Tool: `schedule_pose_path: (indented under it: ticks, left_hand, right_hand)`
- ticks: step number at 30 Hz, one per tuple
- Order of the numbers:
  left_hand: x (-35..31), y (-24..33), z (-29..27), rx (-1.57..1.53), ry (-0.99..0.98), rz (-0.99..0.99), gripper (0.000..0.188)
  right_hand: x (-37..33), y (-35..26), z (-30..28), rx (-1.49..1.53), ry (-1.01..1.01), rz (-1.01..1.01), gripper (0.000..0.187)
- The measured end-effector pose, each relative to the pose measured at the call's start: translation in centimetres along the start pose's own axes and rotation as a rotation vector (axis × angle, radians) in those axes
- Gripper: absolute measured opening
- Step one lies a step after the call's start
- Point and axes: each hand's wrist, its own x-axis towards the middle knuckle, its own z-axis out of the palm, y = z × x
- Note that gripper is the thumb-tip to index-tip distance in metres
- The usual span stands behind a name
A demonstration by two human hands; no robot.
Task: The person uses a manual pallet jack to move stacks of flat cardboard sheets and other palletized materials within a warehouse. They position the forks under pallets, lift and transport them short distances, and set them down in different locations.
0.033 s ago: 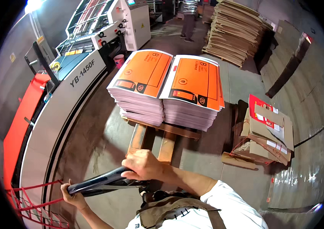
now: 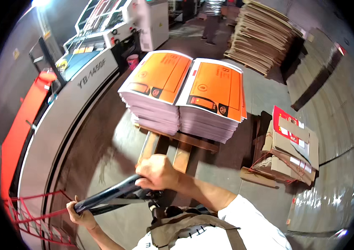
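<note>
Right hand (image 2: 157, 171): fingers curled shut over the top of the black handle bar (image 2: 110, 194), at its right end.
Left hand (image 2: 81, 214): wrapped closed round the bar's left end, low in the view, knuckles close to the red wire rack (image 2: 35, 216).
Handle bar: tilted, and joined to the pallet truck, whose two pale forks (image 2: 166, 152) run forward under the load.
Load: two tall stacks of orange printed sheets (image 2: 185, 93) side by side on a wooden pallet (image 2: 193, 141), ahead of the hands and just beside the grey machine (image 2: 73, 108).
Risk, stacks: the sheets look loose and unstrapped; a jerk on the bar would likely slide the top layers off.
Risk, left side: little room by the machine and the rack, so a wide swing could scrape the pallet or pinch the left hand.
Risk, right side: the tied cardboard bundle (image 2: 289, 150) lies near the pallet's path.
Risk, ahead: a person (image 2: 211, 18) stands well beyond the load.
</note>
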Motion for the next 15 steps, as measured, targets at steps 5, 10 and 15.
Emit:
schedule_pose_path:
  ticks: [5,10,15]
  left_hand:
    - [-1.0,2.6,-0.9,0.167,0.072,0.029,0.025]
    - [-0.8,5.9,0.4,0.176,0.083,-0.004,0.024]
    - [0.8,4.0,1.0,0.193,0.136,0.012,0.022]
  right_hand:
    - [1.7,2.8,1.5,0.028,0.035,-0.089,0.035]
    - [2.7,5.3,0.6,-0.005,0.053,-0.100,0.044]
    - [4.3,6.0,2.7,0.024,0.073,-0.096,0.044]
